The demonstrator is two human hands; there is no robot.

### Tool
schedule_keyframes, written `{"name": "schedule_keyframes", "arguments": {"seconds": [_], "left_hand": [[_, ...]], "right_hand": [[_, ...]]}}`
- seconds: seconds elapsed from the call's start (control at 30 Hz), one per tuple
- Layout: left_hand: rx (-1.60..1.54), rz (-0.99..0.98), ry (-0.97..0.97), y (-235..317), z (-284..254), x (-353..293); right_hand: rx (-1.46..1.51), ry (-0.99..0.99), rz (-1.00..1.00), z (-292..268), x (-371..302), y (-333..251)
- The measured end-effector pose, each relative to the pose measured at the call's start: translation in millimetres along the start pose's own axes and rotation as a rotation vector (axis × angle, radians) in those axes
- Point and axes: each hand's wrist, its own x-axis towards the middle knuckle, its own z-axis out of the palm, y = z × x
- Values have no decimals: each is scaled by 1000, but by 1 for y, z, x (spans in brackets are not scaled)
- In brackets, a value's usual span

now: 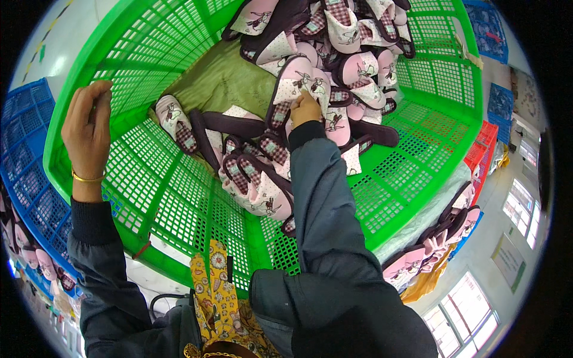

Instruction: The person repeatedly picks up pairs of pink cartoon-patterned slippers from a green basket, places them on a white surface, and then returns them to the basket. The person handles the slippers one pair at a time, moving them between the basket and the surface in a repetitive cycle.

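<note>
My right hand [305,111] reaches into a big green plastic basket [89,59] with its fingers closed on a pink slipper [293,74]. That slipper has a dark edge, a checked lining and a printed figure. It lies at the near side of a heap of similar slippers [343,36]. My left hand [87,128] is raised over the basket's left rim, its fingers curled together with nothing visible in them. Between my hands, one slipper [174,124] lies apart on the left, and several more [256,185] lie at the near wall.
An olive-green cloth or sheet [224,77] lies under the slippers. Blue crates [30,143] stand to the left. On the right are a red crate [480,146] and a row of more pink slippers [412,259]. The basket's high mesh walls surround the heap.
</note>
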Motion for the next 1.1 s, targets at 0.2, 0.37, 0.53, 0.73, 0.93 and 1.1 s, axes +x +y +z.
{"name": "schedule_keyframes", "arguments": {"seconds": [0.2,0.37,0.53,0.73,0.93,1.1], "left_hand": [[30,12,-31,0,5,0],[183,102,-89,-35,16,-6],[256,99,-242,-38,32,-48],[38,148,-441,120,39,-114],[-121,252,-487,250,46,-180],[-116,207,-696,339,53,-205]], "right_hand": [[-138,-92,-153,6,-29,-9],[-33,-261,-73,0,-168,-33],[-123,-363,-152,-54,-295,-94],[39,-232,-490,-191,-402,-241],[303,2,-675,-332,-450,-393],[490,209,-883,-482,-419,-498]]}}
